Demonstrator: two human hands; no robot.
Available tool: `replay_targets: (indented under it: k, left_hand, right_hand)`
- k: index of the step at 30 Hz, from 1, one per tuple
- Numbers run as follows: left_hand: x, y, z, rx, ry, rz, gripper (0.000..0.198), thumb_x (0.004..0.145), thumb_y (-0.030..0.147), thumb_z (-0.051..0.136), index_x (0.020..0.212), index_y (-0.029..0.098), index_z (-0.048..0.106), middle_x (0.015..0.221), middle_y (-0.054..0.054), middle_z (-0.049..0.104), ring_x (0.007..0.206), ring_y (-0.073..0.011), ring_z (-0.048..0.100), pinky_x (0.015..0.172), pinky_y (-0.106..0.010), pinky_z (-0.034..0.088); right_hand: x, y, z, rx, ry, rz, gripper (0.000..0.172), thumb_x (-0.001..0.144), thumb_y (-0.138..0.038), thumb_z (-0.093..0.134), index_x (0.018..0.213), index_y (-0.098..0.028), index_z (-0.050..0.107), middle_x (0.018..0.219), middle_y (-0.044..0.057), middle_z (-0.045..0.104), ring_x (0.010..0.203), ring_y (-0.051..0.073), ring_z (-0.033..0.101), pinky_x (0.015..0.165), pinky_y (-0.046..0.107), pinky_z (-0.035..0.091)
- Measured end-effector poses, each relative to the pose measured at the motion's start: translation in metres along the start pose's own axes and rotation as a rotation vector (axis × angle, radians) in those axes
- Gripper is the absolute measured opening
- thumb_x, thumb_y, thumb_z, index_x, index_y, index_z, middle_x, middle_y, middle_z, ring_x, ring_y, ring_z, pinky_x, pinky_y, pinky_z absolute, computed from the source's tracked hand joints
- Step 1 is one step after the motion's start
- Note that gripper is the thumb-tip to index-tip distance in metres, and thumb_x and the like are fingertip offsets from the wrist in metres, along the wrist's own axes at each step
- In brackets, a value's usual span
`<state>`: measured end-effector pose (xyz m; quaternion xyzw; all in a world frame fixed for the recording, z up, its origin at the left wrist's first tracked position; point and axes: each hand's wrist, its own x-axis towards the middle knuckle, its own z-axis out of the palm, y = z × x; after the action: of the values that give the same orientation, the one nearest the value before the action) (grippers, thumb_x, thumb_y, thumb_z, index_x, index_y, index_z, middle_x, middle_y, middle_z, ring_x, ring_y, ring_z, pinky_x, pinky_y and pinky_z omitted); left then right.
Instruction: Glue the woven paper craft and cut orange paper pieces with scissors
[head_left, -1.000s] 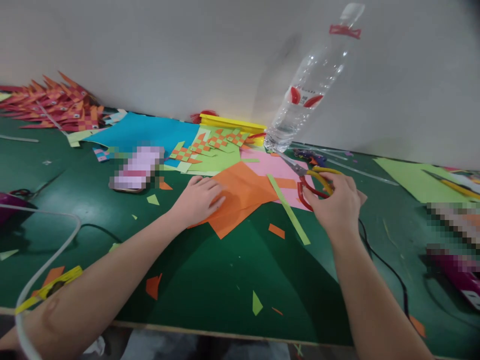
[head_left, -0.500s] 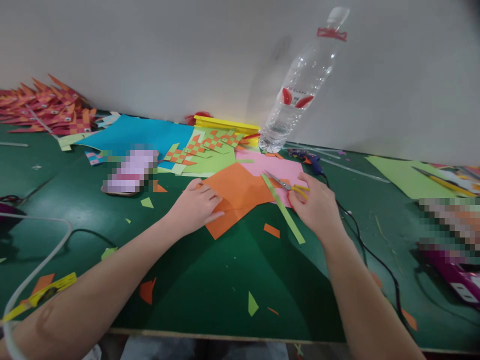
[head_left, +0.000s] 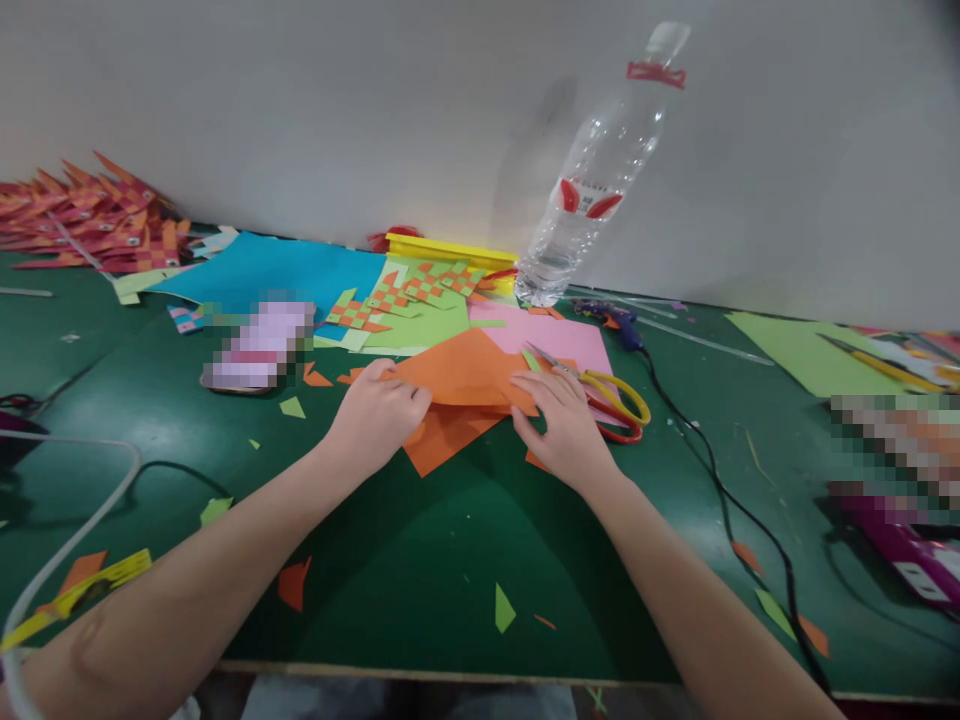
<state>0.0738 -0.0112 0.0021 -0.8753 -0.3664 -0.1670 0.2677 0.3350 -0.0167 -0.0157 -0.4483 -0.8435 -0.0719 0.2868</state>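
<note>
An orange sheet of paper (head_left: 465, 368) is raised a little at its near edge, above a second orange piece (head_left: 439, 445) on the table. My left hand (head_left: 382, 410) is closed with the left side of the upper sheet pinched in its fingers. At the sheet's right corner, my right hand (head_left: 566, 425) grips the paper, fingers on top and thumb at the near edge. Scissors (head_left: 622, 405) with yellow and red handles lie just beyond my right hand, partly over pink paper (head_left: 577, 335). The right hand hides part of them and most of a green strip (head_left: 531, 360).
A tilted water bottle (head_left: 581, 200) stands by the wall. Woven paper fish (head_left: 424, 285) lie on green paper, beside blue paper (head_left: 300, 265) and a phone (head_left: 262, 345). A glue gun (head_left: 626, 325) trails a black cord (head_left: 712, 470) on the right. Paper scraps dot the table.
My right hand has let go of the scissors and moved left onto the orange sheet. The scissors now lie on the table. The sheet's near edge has lifted, with my left hand closed on it.
</note>
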Motion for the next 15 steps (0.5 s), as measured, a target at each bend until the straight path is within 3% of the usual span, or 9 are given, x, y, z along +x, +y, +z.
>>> replay_targets:
  k: [6, 11, 15]
  left_hand:
    - [-0.0026, 0.0003, 0.0013, -0.065, -0.007, -0.094, 0.032, 0.078, -0.002, 0.039, 0.059, 0.018, 0.056, 0.053, 0.000, 0.056, 0.047, -0.0137, 0.047, 0.064, -0.031, 0.044]
    - [-0.0029, 0.0032, -0.0002, -0.155, -0.140, -0.192, 0.019, 0.083, 0.015, 0.058, 0.064, 0.016, 0.058, 0.060, -0.003, 0.062, 0.053, -0.0171, 0.054, 0.052, -0.029, 0.033]
    - [-0.0002, 0.0075, -0.0032, -0.199, -0.288, -0.281, 0.022, 0.083, 0.032, 0.069, 0.069, 0.015, 0.062, 0.064, -0.003, 0.065, 0.057, -0.0190, 0.059, 0.047, -0.027, 0.023]
  right_hand:
    - [0.0005, 0.0037, -0.0012, 0.027, -0.062, 0.056, 0.028, 0.091, -0.025, 0.046, 0.117, -0.020, 0.057, 0.115, 0.011, 0.066, 0.110, 0.027, 0.061, 0.099, 0.050, 0.043]
    - [0.0000, 0.0039, 0.0004, 0.059, -0.098, 0.070, 0.026, 0.091, -0.024, 0.044, 0.111, -0.019, 0.061, 0.113, 0.013, 0.067, 0.109, 0.028, 0.061, 0.095, 0.049, 0.047]
    - [-0.0011, 0.0050, 0.0001, 0.066, -0.112, 0.091, 0.027, 0.092, -0.026, 0.043, 0.109, -0.019, 0.063, 0.111, 0.012, 0.069, 0.108, 0.028, 0.062, 0.094, 0.050, 0.049]
